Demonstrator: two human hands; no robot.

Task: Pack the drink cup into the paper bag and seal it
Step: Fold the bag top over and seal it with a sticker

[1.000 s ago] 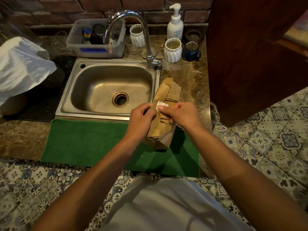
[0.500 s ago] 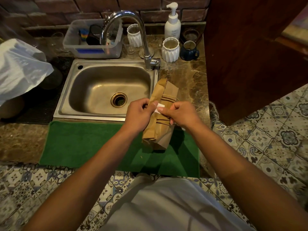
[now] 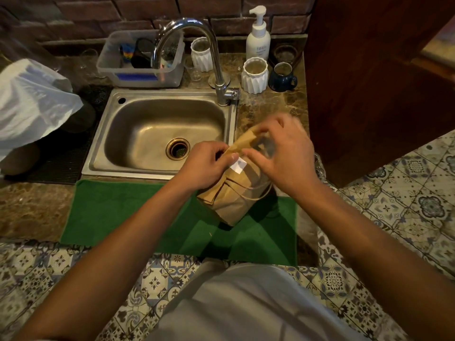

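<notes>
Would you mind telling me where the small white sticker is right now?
In the head view, the white sticker sits on the folded paper bag, right of the sink, between the left hand and right hand.

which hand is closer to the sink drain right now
Left. The left hand grips the paper bag just right of the sink drain; the right hand is further right, beyond the bag's folded top.

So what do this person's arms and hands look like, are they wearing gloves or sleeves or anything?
No gloves and no sleeves in view: both forearms are bare right down to the bottom of the picture. The left hand and right hand show no rings, watch or bracelet that I can make out, though the right hand is blurred. The fingers are bare, with short nails. Below the arms is a light grey garment.
</notes>
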